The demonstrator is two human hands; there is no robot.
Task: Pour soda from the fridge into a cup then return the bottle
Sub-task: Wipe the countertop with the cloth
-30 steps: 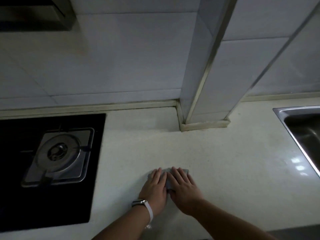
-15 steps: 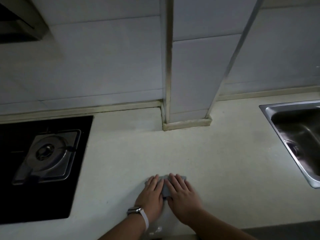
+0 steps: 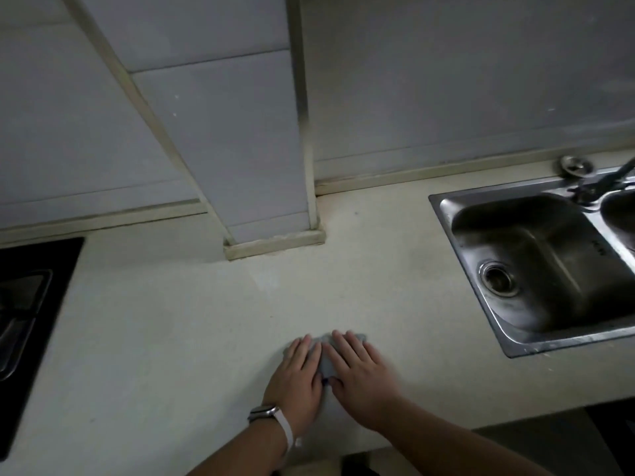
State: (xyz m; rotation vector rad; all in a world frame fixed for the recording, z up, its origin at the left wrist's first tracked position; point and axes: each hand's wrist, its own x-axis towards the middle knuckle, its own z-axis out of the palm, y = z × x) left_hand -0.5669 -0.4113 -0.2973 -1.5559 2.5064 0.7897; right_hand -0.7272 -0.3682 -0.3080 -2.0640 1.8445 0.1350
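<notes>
Head view: both forearms reach forward from the lower edge; the left hand (image 3: 297,376) and the right hand (image 3: 360,374) lie palm down, side by side, on a small grey cloth (image 3: 325,360) near the front of the pale bench (image 3: 171,338); the fingers (image 3: 347,348) are straight and close together, pressed flat on the cloth, gripping nothing; a watch (image 3: 264,413) with a white band sits on the left wrist; a steel sink (image 3: 443,207) with a round drain (image 3: 498,279) is set into the bench on the right, a tap (image 3: 608,178) at its far edge; a black stove (image 3: 34,297) is on the left; a tiled column (image 3: 268,149) juts from the tiled wall; the room is dim; where the soda bottle and cup are, I cannot tell.
</notes>
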